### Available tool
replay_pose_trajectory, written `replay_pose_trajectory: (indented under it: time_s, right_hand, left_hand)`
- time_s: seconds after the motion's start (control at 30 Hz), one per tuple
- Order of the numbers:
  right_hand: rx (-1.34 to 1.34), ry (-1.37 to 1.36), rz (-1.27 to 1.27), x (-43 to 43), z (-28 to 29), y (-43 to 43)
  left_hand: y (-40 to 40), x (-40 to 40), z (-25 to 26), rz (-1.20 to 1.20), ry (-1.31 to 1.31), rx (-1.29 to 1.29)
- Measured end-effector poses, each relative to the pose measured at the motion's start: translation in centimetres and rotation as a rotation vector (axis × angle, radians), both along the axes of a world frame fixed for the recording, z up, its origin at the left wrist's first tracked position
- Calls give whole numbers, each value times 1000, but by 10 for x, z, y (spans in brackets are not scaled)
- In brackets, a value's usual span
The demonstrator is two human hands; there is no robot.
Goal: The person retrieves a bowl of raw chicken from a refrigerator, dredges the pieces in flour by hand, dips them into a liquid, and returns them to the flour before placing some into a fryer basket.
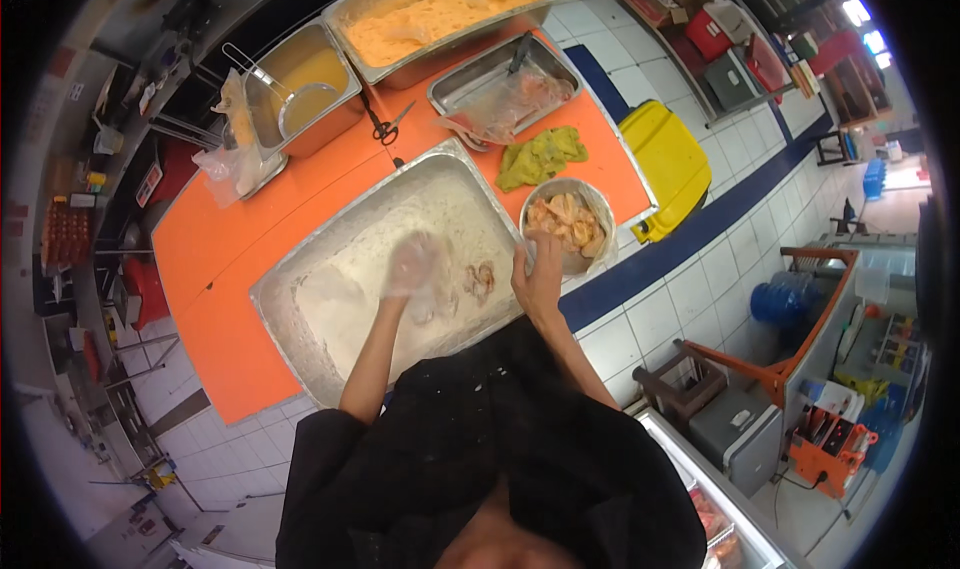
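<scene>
In a clear plastic glove, my left hand (412, 263) is blurred over a large metal pan (279, 327) of pale flour (367, 243). Whether its fingers hold anything does not show. Floured pieces (448, 295) lie just to its right, and a brownish, partly coated piece (478, 280) rests farther right in the flour. My bare right hand (543, 276) is at the near left rim of a round bowl (579, 263) of raw, seasoned chicken pieces (568, 220). Its fingers reach inside while the thumb stays by the outer side; a firm grip cannot be made out.
On the orange table (217, 284) are a yellow-green cloth (541, 158), scissors (390, 128) and a metal tray (450, 93) holding plastic bags. Behind stand a pan of yellowish liquid with a strainer (306, 108) and a deep pan of orange food (435, 21). A yellow bin (667, 164) adjoins the right edge.
</scene>
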State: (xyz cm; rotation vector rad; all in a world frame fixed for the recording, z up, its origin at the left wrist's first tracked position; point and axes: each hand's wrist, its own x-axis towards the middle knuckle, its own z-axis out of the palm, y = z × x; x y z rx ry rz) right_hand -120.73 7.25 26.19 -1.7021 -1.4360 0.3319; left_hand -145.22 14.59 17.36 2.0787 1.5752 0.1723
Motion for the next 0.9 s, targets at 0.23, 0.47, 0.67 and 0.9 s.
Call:
replay_pose_trajectory:
  time_s: [0.23, 0.47, 0.67, 0.9]
  right_hand:
    - [49, -19, -12, 5, -5, 2]
    - [51, 19, -52, 7, -11, 0]
    - [5, 62, -29, 7, -9, -1]
    - [-18, 24, -33, 1, -7, -2]
  left_hand:
    - [-33, 75, 34, -130, 69, -198]
    - [-40, 46, 36, -195, -232, -255]
    - [-43, -15, 67, -176, -134, -132]
    - [-90, 28, 48, -38, -117, -278]
